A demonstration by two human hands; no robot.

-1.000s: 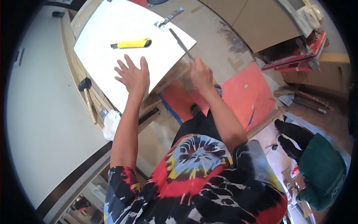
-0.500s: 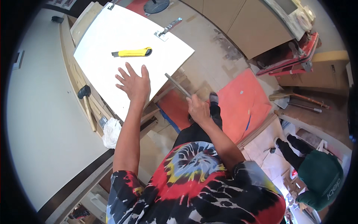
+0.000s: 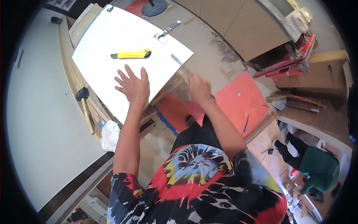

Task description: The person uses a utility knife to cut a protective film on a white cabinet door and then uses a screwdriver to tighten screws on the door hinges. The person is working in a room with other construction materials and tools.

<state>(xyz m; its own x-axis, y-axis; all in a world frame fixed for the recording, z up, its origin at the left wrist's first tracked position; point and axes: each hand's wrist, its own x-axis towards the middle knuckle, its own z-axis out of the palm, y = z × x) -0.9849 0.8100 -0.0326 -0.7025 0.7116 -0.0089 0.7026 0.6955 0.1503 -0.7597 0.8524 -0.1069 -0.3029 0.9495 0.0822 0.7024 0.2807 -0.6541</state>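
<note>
My left hand [image 3: 134,86] lies flat with spread fingers on a white panel [image 3: 100,67], close to its near right edge. On the panel beyond my fingertips is a yellow utility knife [image 3: 132,54], its dark blade end pointing left. My right hand [image 3: 199,89], smeared by motion, is closed round a long, flat grey bar that looks like a file [image 3: 176,59]. The blurred far end of the file overlaps the panel's right edge. A metal hinge [image 3: 161,38] is fixed near the panel's far right edge, and another hinge [image 3: 110,8] at its far corner.
Left of the panel, a black-headed mallet [image 3: 82,94] and a crumpled white bag [image 3: 110,136] lie on wood along the wall. Red sheeting [image 3: 242,100] covers floor at right. Cardboard [image 3: 309,74] stands beyond it. At lower right another person in green [image 3: 320,168] bends over.
My right hand has moved forward with the file, whose end now reaches over the panel's edge. My left hand stays on the panel. The other person has bent further down.
</note>
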